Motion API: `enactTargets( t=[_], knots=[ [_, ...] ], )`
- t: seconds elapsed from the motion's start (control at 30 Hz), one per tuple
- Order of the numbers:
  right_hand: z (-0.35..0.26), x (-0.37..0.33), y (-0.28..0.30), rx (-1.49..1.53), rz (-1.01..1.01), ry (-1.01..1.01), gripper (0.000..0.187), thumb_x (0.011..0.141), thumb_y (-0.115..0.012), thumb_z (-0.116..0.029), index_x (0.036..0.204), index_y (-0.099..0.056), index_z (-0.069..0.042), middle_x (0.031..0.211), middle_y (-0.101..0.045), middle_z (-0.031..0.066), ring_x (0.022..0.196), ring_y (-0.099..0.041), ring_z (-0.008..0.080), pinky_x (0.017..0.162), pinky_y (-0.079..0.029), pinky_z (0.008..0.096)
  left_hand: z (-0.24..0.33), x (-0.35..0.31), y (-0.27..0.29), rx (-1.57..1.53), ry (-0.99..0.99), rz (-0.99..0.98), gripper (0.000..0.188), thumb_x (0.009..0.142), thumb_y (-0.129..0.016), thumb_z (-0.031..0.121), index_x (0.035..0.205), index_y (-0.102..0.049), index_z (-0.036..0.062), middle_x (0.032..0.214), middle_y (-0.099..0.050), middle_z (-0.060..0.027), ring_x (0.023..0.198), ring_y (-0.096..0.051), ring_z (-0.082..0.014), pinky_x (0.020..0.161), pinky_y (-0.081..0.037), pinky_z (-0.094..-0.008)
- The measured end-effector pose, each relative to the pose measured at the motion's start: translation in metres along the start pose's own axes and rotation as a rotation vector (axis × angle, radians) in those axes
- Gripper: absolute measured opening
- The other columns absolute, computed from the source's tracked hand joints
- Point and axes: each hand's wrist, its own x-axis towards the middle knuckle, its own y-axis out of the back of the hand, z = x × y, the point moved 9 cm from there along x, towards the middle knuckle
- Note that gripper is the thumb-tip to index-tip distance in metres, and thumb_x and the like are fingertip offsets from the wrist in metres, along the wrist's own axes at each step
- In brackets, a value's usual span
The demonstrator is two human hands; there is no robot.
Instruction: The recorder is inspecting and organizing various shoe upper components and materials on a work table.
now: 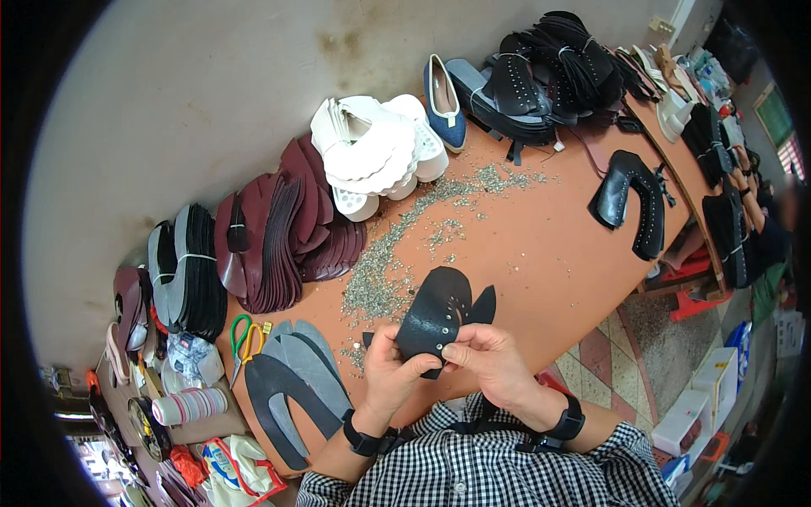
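A black shoe upper with a row of small metal studs is held up over the front edge of the orange-brown table. My left hand grips its left edge, thumb on the face and fingers behind. My right hand pinches the lower right part by the studs; its fingertips partly hide the piece there. Just beyond my hands lies a long scatter of small metal studs. To the left of my left hand lie flat curved grey and black upper pieces, with scissors with green and yellow handles beside them.
Along the wall stand stacks of maroon uppers, a white pile, a blue pointed shoe and tied black studded uppers. A finished-looking black studded upper lies at the right. Another person's arm shows at far right.
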Motion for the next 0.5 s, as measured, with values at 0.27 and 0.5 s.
enactTargets(
  t=[0.27, 0.5],
  knots=[
    [0.019, -0.002, -0.009, 0.428, 0.033, -0.218, 0.008, 0.085, -0.058, -0.01, 0.09, -0.059, -0.005, 0.083, -0.059, 0.0022, 0.076, -0.055, 0.0092, 0.06, -0.045, 0.0198, -0.005, 0.009, -0.004, -0.234, 0.024, -0.051, 0.04, 0.067, -0.076, 0.01, 0.096, -0.05, 0.0021, 0.094, -0.06, -0.008, 0.082, -0.06, -0.0144, 0.074, -0.05, -0.0255],
    [0.012, -0.002, -0.008, 0.362, 0.052, -0.211, 0.005, 0.086, -0.055, -0.009, 0.086, -0.057, -0.005, 0.083, -0.059, 0.0041, 0.073, -0.055, 0.0112, 0.061, -0.043, 0.0214, -0.019, 0.01, -0.01, -0.356, 0.199, -0.027, 0.053, 0.062, -0.079, 0.016, 0.102, -0.049, 0.0014, 0.095, -0.061, -0.0089, 0.083, -0.061, -0.0164, 0.073, -0.053, -0.0275]
  ],
)
